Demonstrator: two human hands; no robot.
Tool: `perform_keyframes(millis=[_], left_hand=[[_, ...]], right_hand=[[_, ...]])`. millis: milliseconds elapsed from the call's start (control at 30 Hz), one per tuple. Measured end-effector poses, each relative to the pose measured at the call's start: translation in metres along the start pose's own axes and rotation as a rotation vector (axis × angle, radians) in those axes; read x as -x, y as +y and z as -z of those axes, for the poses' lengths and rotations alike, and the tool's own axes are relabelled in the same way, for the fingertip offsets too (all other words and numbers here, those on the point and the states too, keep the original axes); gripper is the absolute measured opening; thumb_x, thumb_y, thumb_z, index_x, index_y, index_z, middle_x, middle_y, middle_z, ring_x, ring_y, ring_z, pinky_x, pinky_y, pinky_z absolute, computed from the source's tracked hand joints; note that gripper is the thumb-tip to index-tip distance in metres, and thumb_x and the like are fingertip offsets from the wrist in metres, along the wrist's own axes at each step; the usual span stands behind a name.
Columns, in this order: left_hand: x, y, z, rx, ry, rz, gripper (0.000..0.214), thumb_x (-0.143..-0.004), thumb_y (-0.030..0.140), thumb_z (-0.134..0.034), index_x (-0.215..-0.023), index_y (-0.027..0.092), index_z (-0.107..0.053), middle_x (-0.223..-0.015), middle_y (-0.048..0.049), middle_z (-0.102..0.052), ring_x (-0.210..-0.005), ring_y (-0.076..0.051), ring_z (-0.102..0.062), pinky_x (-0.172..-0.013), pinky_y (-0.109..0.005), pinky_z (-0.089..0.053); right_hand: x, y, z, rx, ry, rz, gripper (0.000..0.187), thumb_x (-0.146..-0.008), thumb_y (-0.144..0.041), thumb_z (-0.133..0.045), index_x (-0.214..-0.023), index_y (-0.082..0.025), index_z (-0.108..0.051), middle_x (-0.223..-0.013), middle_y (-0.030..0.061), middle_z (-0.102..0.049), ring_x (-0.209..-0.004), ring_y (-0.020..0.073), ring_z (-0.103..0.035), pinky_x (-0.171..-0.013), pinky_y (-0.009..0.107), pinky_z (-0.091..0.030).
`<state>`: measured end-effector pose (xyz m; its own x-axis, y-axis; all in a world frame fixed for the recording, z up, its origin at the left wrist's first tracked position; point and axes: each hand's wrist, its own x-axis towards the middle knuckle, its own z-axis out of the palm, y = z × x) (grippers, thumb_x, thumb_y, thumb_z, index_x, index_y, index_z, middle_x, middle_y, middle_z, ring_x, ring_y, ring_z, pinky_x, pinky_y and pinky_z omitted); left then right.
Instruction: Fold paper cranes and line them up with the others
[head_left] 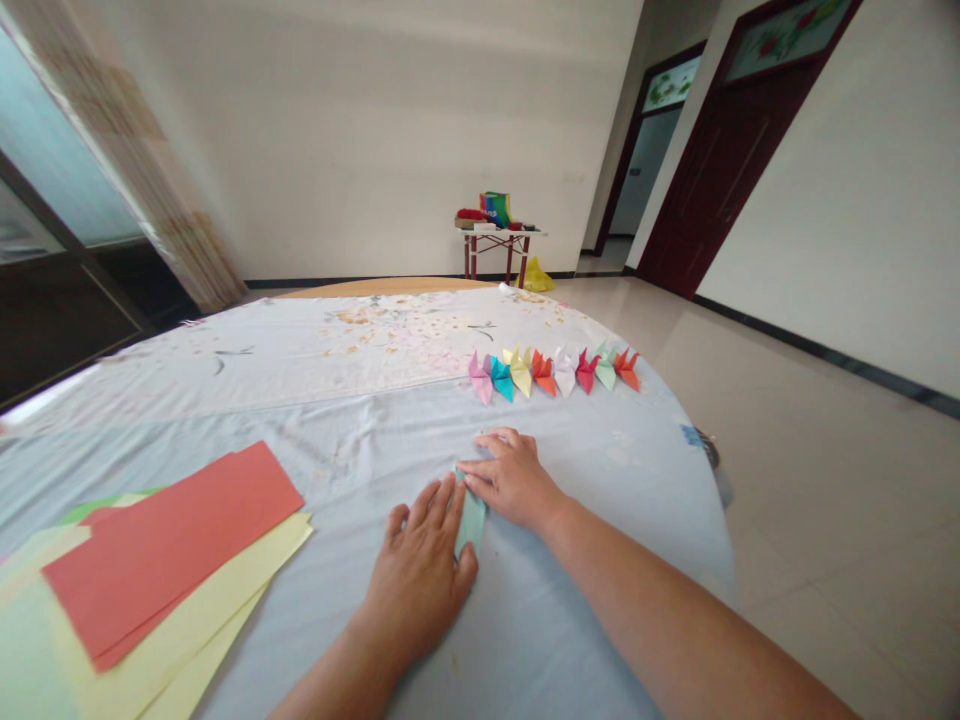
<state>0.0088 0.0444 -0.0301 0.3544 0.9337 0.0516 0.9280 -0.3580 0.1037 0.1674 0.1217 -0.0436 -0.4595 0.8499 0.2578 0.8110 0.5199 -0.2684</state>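
A narrow piece of folded light green paper (471, 522) lies on the cloth-covered table between my hands. My left hand (421, 560) rests over its left side, fingers stretched out flat and thumb near its lower end. At the paper's top tip, the thumb and index finger of my right hand (517, 480) close on the edge, while the other fingers reach forward, a little curled. The underside of the paper and part of its left edge are hidden by my left hand. Beyond my right hand stands a row of several folded paper cranes (543, 372) in mixed colours.
On the left lie stacked sheets of red paper (180, 550), with yellow paper (217, 610) and pale green sheets beneath. A light blue cloth (337, 450) and a white floral cloth (300, 340) cover the round table. Near the far wall stands a small table (499, 235) holding things.
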Motion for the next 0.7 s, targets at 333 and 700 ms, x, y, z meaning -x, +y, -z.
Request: perform_keyframes(millis=[333, 700], left_hand=[[-0.0009, -0.0024, -0.0041, -0.006, 0.025, -0.008, 0.054, -0.082, 0.029, -0.035, -0.135, 0.020, -0.034, -0.143, -0.0061, -0.033, -0.129, -0.023, -0.029, -0.099, -0.046, -0.026], [-0.0002, 0.0002, -0.0014, -0.009, 0.013, -0.009, 0.053, -0.082, 0.027, -0.036, -0.135, 0.023, -0.033, -0.144, -0.0069, -0.031, -0.129, -0.025, -0.029, -0.098, -0.047, -0.025]], right_hand=[[0.0056, 0.0024, 0.0001, -0.048, 0.085, 0.104, 0.027, -0.084, -0.035, -0.049, -0.108, -0.037, -0.062, -0.122, 0.0030, -0.051, -0.117, 0.0253, -0.032, -0.093, 0.044, -0.025], [0.0060, 0.0017, 0.0042, -0.025, 0.020, 0.052, 0.027, -0.083, -0.037, -0.049, -0.107, -0.038, -0.062, -0.121, 0.0024, -0.052, -0.117, 0.0262, -0.031, -0.093, 0.045, -0.024]])
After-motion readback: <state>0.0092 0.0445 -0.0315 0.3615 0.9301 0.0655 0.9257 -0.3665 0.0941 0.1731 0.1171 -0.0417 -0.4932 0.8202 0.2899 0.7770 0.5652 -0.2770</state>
